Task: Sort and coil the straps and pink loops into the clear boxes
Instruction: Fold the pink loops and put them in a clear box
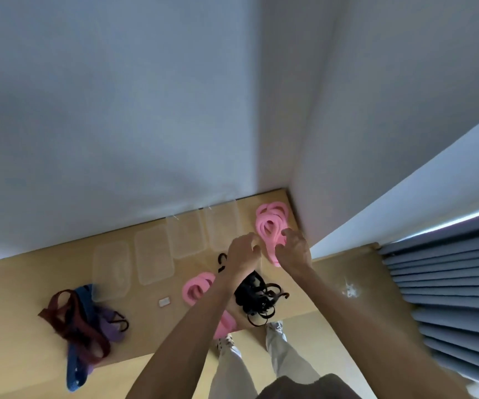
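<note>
Both hands are working at the far right corner of the desk (pixel 31 283). The left hand (pixel 242 251) is hovering with fingers curled just beside the pile of pink loops (pixel 271 223); whether it is pinching anything cannot be told. The right hand (pixel 295 249) is curling its fingers onto the pile's near edge, apparently gripping a loop. A second heap of pink loops (pixel 196 287) is lying nearer, partly under the left forearm, with a black strap tangle (pixel 257 298) next to it. The coloured straps (pixel 82 323) are sitting well apart at the left. Four clear boxes (pixel 153 254) are lining the wall, seemingly holding nothing yet. The loops are probably light, soft and foam-like, springy: best taken by pinching through the ring. The straps look limp and liable to snag, so take an end and wind.
</note>
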A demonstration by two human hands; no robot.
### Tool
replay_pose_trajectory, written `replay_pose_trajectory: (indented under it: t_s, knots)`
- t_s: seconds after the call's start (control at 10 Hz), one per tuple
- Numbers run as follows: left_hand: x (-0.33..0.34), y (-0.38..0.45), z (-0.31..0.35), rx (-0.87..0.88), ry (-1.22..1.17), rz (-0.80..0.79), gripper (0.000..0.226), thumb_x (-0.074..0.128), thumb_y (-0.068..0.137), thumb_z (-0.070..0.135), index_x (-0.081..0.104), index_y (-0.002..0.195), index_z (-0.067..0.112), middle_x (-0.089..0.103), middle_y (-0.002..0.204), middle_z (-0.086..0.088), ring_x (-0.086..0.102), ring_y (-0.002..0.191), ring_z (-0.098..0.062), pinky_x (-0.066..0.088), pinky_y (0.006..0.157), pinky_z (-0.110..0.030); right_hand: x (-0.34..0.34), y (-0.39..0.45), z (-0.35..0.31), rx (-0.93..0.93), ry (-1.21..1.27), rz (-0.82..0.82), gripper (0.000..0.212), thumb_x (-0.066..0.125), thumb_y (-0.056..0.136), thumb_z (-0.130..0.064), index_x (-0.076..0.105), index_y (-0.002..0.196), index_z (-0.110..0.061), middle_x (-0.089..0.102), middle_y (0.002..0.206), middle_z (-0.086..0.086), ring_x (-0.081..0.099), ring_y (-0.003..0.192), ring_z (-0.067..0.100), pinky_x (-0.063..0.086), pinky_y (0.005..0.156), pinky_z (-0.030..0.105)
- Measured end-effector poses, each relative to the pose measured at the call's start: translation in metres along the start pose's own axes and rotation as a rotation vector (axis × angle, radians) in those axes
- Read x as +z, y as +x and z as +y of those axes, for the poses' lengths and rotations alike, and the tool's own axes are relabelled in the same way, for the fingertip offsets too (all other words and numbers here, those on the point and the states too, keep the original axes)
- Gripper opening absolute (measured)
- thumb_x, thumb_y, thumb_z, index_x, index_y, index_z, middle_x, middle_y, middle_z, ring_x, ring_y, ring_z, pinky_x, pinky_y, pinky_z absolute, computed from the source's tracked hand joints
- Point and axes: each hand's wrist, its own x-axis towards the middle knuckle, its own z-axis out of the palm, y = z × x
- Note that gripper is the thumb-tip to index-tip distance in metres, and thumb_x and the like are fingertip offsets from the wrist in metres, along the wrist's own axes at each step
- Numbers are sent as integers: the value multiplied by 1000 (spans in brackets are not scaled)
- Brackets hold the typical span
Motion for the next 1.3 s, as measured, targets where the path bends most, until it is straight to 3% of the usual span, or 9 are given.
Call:
replay_pose_trajectory:
  t_s: [0.3,0.4,0.5,0.6,0.7,0.9,1.0,1.2,1.3]
  knots:
    - [48,37,16,-442,-208,-200,22,57,96,18,62,92,-2,66,94,-16,57,83,-28,42,70,-29,14,32,60,218,124,-207,30,64,88,-15,65,118,-14,68,114,10,54,83,20,39,66,24]
    - [59,42,13,-574,-386,-233,31,54,96,9,61,125,-3,66,111,-16,59,86,-23,57,88,-37,22,36,64,241,162,-288,32,63,85,-9,69,114,-19,67,116,7,61,88,22,48,68,24]
    - [62,45,18,-668,-572,-214,33,53,98,8,60,129,-2,67,122,-19,64,71,-13,54,76,-21,28,41,65,240,173,-323,35,67,82,-8,71,115,-18,67,117,6,64,101,23,52,83,28]
    - [62,50,17,-560,-390,-323,37,66,86,6,62,121,-4,67,93,-18,62,73,-23,28,56,-14,29,44,67,241,148,-284,21,71,80,-10,75,101,-10,72,104,12,66,97,28,52,78,32]
    - [62,48,14,-700,-544,-231,56,65,74,-1,54,126,-16,62,75,-18,58,65,-23,42,57,-25,28,44,68,256,171,-249,13,72,79,-16,76,90,-11,73,96,10,66,89,27,48,69,30]
    - [60,44,21,-687,-736,-65,65,62,71,23,55,124,-15,66,114,-29,64,101,-39,50,81,-42,30,43,65,170,220,-95,14,73,79,-16,77,91,-9,68,86,2,57,79,18,35,57,20]
    - [57,42,23,-635,-770,-46,57,60,70,27,62,112,-11,66,98,-20,56,84,-26,43,73,-32,29,42,60,129,256,-70,7,72,78,-12,76,82,-8,66,76,-3,56,74,18,35,60,24]
    - [50,47,13,-623,-794,-64,28,61,88,11,70,112,0,70,110,-16,65,104,-30,49,96,-40,13,50,42,219,445,-88,18,64,78,-9,57,71,6,46,65,4,37,64,20,29,53,28]
    - [45,46,14,-626,-821,-62,25,62,90,8,69,113,3,70,103,-15,66,88,-28,53,80,-36,4,52,28,207,487,-78,20,63,79,-8,58,78,12,45,67,7,37,64,19,29,54,28]
